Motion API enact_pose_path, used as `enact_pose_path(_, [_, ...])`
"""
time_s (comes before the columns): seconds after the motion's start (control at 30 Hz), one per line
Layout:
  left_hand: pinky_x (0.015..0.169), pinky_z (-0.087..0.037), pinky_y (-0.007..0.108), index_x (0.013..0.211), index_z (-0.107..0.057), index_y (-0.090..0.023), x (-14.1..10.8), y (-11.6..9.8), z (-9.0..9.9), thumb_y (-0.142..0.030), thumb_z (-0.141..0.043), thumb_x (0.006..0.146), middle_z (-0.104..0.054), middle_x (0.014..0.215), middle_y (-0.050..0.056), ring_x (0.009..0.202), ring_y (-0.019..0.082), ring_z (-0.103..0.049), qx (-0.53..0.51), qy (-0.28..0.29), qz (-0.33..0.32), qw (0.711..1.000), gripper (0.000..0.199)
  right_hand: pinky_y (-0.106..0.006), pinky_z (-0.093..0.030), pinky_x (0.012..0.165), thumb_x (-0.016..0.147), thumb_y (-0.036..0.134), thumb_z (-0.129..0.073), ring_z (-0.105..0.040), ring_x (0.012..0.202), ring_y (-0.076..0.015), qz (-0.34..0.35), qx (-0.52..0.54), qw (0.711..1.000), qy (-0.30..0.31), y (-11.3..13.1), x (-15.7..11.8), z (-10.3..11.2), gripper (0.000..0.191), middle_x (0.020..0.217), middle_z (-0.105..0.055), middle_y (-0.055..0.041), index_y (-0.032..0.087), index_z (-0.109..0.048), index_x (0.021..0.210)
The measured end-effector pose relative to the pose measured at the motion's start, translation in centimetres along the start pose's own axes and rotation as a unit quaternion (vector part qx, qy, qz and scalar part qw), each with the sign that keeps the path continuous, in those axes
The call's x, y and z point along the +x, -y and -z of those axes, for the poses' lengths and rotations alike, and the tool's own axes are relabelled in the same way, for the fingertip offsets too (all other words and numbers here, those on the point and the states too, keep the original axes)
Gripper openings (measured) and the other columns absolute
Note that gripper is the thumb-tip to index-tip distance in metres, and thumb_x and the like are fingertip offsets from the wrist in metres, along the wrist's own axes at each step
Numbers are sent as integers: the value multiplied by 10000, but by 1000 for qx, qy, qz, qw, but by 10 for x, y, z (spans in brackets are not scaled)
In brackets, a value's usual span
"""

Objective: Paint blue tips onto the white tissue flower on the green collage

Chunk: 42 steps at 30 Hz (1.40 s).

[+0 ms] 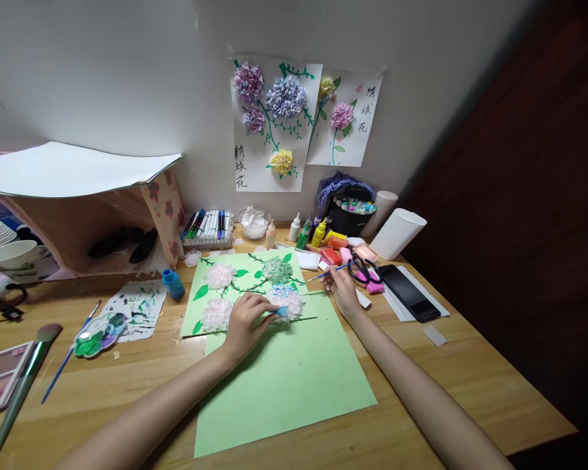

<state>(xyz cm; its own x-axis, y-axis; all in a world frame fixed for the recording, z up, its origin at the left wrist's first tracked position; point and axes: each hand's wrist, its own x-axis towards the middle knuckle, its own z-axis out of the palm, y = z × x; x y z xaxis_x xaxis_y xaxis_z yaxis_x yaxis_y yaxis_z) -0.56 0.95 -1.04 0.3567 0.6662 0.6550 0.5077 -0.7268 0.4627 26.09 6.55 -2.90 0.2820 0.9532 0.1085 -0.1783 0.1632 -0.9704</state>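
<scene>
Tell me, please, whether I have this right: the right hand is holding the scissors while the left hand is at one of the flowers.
Not quite: the head view shows the right hand holding a thin paintbrush, not the scissors, which lie to its right. The left hand is indeed at one of the flowers.

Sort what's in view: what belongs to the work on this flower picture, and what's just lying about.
Likely part of the job:
paintbrush in the right hand
small blue item in the left hand
blue-tinted flower
flower sheet
blue bottle

Likely just lying about:
smartphone
black-handled scissors
large brush
markers
</scene>
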Motion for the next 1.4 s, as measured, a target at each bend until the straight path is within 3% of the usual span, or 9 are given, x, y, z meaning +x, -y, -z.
enact_pose_path(0.37, [731, -410, 306, 913, -682, -217, 1, -5, 4, -141, -699, 819, -631, 860, 30, 839, 191, -532, -12, 4, 9, 1000, 121, -235, -432, 528, 803, 577, -584, -585, 558, -120, 105, -76, 987, -98, 7, -9, -4, 399, 616, -630, 6, 181, -565, 760])
enact_pose_path(0.57, [720, -415, 297, 952, -678, -215, 1, -5, 4, -170, -671, 850, -623, 865, 29, 847, 187, -527, -17, 10, 16, 1000, 112, -270, -462, 574, 865, 523, -536, -595, 601, -140, 180, -118, 970, -114, 10, -18, -8, 351, 663, -616, 0, 189, -563, 760])
enact_pose_path(0.8, [740, -424, 302, 948, -666, -206, 0, -6, 4, -186, -609, 898, -622, 891, 31, 862, 183, -517, -10, 22, 41, 999, 78, -293, -439, 604, 923, 433, -486, -570, 627, -142, 286, -146, 945, -68, 11, -33, -7, 297, 680, -578, 10, 211, -555, 739])
enact_pose_path(0.9, [738, -430, 304, 918, -659, -194, 0, -6, 4, -186, -597, 905, -618, 881, 32, 864, 185, -518, -9, 26, 52, 998, 64, -293, -419, 555, 901, 443, -525, -516, 541, -135, 343, -141, 928, -28, 30, -44, -12, 303, 581, -522, 29, 216, -555, 703])
enact_pose_path(1.0, [745, -435, 310, 908, -658, -196, 1, -5, 4, -190, -599, 903, -620, 880, 30, 866, 186, -522, -9, 24, 62, 998, 59, -274, -375, 506, 953, 322, -450, -473, 489, -124, 410, -106, 905, 40, 59, -57, -24, 270, 519, -458, 40, 208, -563, 736])
enact_pose_path(1.13, [749, -428, 321, 902, -662, -208, 3, -6, 5, -229, -599, 909, -626, 877, 26, 856, 187, -523, -14, 3, 65, 998, 67, -273, -367, 515, 972, 278, -408, -474, 500, -121, 393, -90, 905, 132, 84, -68, -47, 275, 543, -488, 28, 196, -556, 754])
enact_pose_path(1.27, [736, -428, 329, 889, -668, -218, 4, -8, 7, -268, -576, 926, -626, 849, 28, 831, 184, -531, -29, -31, 58, 997, 111, -278, -362, 511, 966, 265, -413, -445, 486, -126, 432, -81, 886, 147, 82, -71, -62, 265, 521, -452, 33, 203, -560, 755])
enact_pose_path(1.4, [736, -445, 340, 878, -672, -218, 4, -9, 9, -293, -568, 931, -657, 832, 32, 817, 181, -567, -58, -41, 32, 997, 139, -277, -393, 544, 969, 246, -411, -479, 523, -123, 419, -97, 887, 167, 77, -75, -67, 261, 550, -487, 26, 197, -566, 765])
